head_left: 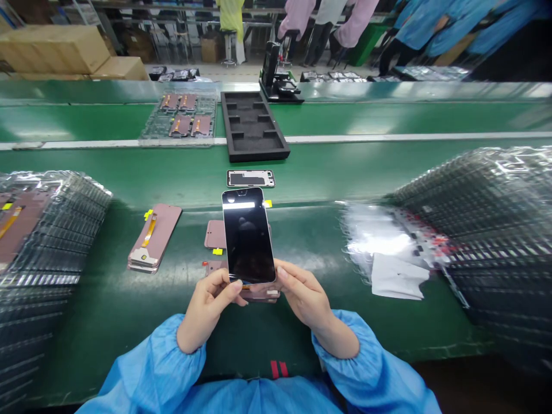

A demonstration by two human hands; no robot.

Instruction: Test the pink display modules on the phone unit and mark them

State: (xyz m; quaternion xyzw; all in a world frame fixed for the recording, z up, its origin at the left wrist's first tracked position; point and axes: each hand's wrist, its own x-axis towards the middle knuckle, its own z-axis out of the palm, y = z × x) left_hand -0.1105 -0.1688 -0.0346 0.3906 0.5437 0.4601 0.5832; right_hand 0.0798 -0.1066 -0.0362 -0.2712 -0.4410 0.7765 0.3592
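A phone (pixel 249 238) with a glossy black screen is held up between both hands, tilted toward me. My left hand (pixel 212 302) pinches its lower left corner, thumb on the front. At the lower right edge, my right hand (pixel 302 292) grips it with thumb and fingers. Pinkish screen panels (pixel 214 234) with yellow tabs lie below and behind the phone, partly hidden by it. Just past its top edge lies a phone frame (pixel 250 178) showing its grey and black inside. Left of my hands rests a small stack of pinkish screen panels (pixel 157 236) with an orange flex cable.
A black slotted tray (pixel 255 126) and a clear tray with screen panels (pixel 179 118) sit farther back, near a black stand (pixel 279 75). Tall stacks of clear plastic trays rise at left (pixel 64 230) and right (pixel 495 207). White paper (pixel 399 277) lies at right. People stand beyond.
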